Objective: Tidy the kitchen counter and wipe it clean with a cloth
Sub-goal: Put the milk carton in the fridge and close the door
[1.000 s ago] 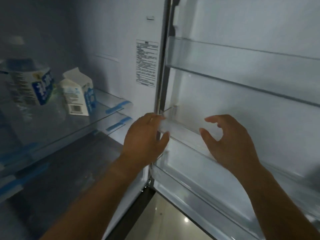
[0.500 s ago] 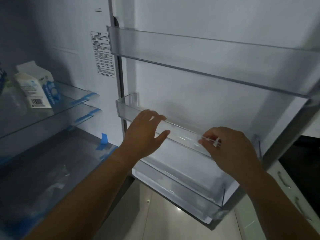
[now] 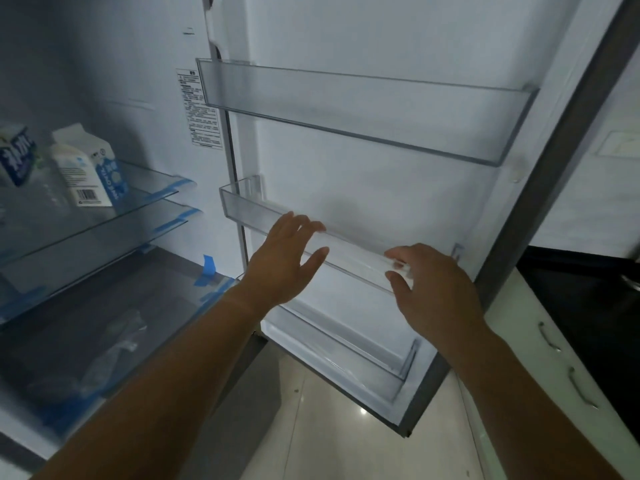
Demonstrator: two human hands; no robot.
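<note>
Home kitchen: open fridge door [image 3: 398, 188], milk carton [image 3: 90, 168], cabinet drawers [image 3: 540, 358].

Clear glossy plastic door bins [image 3: 346, 105]; glass shelves [image 3: 104, 220]; paper cartons [image 3: 86, 168]; glossy floor tile [image 3: 329, 445].

A clear plastic door bin [image 3: 242, 206] sits in the middle of the open fridge door, between a higher and a lower rack. It is long, shallow and empty, running from far left to near right, its right end partly hidden behind fingers at its front rim.
</note>
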